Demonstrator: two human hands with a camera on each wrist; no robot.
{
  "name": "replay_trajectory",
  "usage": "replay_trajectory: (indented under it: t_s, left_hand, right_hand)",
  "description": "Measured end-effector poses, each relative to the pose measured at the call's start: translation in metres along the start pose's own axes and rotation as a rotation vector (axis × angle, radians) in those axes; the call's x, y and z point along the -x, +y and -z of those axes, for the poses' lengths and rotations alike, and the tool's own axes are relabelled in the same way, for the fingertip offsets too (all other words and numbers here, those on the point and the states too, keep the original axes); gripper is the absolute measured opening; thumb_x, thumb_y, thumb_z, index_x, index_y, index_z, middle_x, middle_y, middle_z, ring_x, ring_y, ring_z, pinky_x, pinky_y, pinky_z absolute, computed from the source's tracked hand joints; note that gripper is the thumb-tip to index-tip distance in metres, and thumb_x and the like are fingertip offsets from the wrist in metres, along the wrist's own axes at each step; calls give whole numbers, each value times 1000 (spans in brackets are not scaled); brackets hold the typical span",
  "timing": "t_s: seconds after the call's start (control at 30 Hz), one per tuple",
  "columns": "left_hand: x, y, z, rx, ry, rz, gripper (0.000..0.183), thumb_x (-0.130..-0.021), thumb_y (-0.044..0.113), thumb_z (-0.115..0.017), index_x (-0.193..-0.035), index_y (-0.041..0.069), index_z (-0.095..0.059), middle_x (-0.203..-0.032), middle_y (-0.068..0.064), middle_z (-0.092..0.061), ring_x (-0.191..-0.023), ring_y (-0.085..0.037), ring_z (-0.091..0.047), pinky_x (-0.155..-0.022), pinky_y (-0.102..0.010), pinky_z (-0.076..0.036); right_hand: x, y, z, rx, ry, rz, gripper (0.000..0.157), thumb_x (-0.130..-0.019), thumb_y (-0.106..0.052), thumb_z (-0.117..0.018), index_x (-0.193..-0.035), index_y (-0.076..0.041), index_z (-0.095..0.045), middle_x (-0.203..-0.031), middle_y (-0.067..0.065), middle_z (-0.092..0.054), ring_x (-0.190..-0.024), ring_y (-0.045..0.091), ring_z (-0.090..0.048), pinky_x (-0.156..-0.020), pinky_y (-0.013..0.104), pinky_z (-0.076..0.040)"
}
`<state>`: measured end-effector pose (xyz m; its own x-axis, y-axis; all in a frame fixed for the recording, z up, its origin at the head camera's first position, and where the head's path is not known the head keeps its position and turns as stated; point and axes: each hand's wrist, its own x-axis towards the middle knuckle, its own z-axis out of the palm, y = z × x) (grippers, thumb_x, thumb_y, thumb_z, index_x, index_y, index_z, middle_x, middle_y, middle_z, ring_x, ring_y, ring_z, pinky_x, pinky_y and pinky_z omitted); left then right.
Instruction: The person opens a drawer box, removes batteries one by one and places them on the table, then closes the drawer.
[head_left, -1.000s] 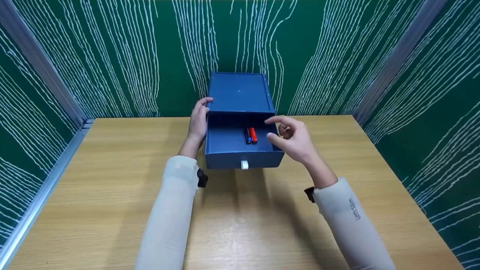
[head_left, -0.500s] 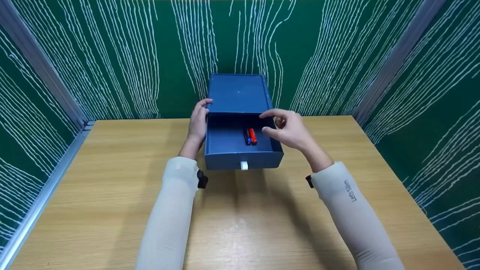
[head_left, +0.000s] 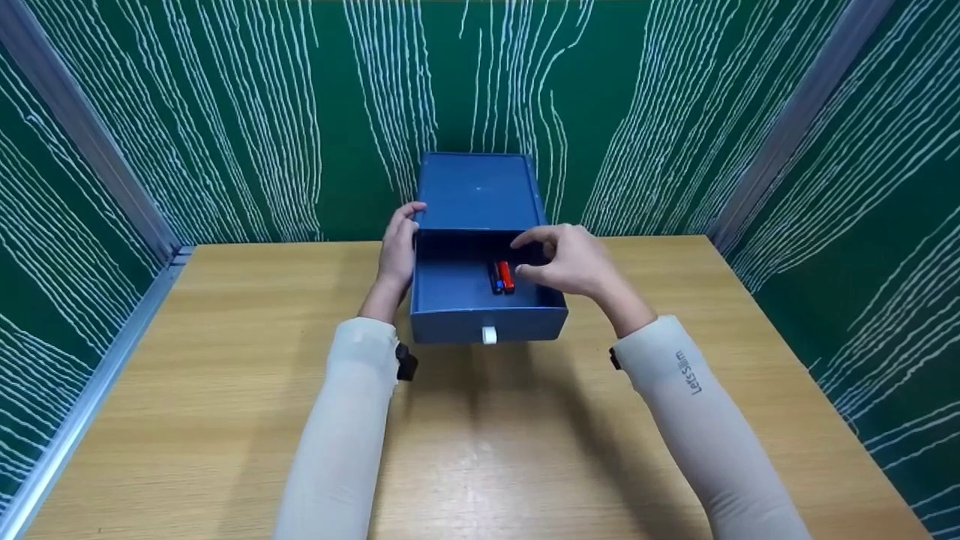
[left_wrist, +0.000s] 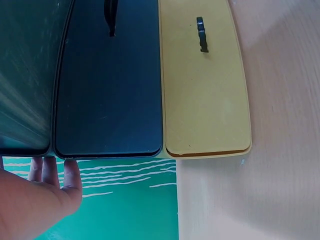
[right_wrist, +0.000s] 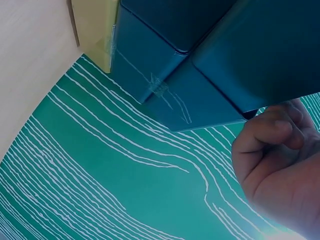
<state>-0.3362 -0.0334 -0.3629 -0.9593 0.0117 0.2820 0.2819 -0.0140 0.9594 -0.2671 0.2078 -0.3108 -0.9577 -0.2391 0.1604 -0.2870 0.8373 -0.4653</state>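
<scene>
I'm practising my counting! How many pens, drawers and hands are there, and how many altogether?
Pens: 2 (red pen, dark pen)
Drawers: 3 (open blue drawer, other blue drawer, yellow drawer)
Hands: 2 (left hand, right hand)
Total: 7

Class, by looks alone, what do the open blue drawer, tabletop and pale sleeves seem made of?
Blue drawer: probably moulded plastic, smooth and evenly coloured, with a faint sheen.
Tabletop: wood or wood-look laminate, slightly glossy, with grain and reflected light.
Sleeves: matte fabric, likely stretchy, given the close fit and creases.
</scene>
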Motion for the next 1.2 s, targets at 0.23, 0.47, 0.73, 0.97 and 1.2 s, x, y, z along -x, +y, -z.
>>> replay_trajectory:
  t_s: [0.23, 0.47, 0.73, 0.97, 1.2]
  left_hand:
    - [6, 7, 0, 11, -1, 10, 36, -89, 11, -27, -117, 10, -49, -130, -4, -42, -115, -15, -39, -99, -32, -26]
    - [0, -5, -1, -10, 14, -43, 37, -88, 10, -26, -116, 8, -49, -126, -6, -44, -111, -15, -40, -98, -31, -28]
    - [1, 1, 0, 11, 7, -21, 37, -89, 9, -26, -117, 8, -49, -128, -5, -43, -112, -15, -40, -99, -31, -27]
    - [12, 20, -2, 11, 1, -15, 37, -89, 5, -24, -119, 0, -46, -131, -11, -40, -116, -19, -37, -102, -34, -25]
    - [7, 11, 0, 5, -1, -2, 36, -90, 8, -25, -118, 6, -47, -131, -7, -41, -117, -16, -37, -102, -33, -24]
  right_hand:
    - [-5, 1, -4, 70, -53, 42, 32, -71, -40, -63, -102, -34, -60, -60, 5, -46, -57, 19, -45, -44, 29, -30]
    - [-10, 8, -11, 132, -83, 47, 35, -68, -45, -63, -102, -35, -60, -62, 1, -48, -58, 15, -47, -46, 29, -30]
    - [-17, 6, -13, 205, -128, 38, 44, -65, -50, -65, -106, -36, -57, -74, 0, -52, -71, 16, -47, -53, 30, -34]
    - [-19, 3, -14, 234, -162, 36, 48, -64, -52, -66, -108, -35, -57, -86, -2, -56, -77, 17, -48, -57, 31, -38]
    - [-21, -1, -15, 265, -208, 25, 53, -64, -50, -67, -112, -31, -57, -108, 0, -58, -90, 19, -49, -75, 38, -44]
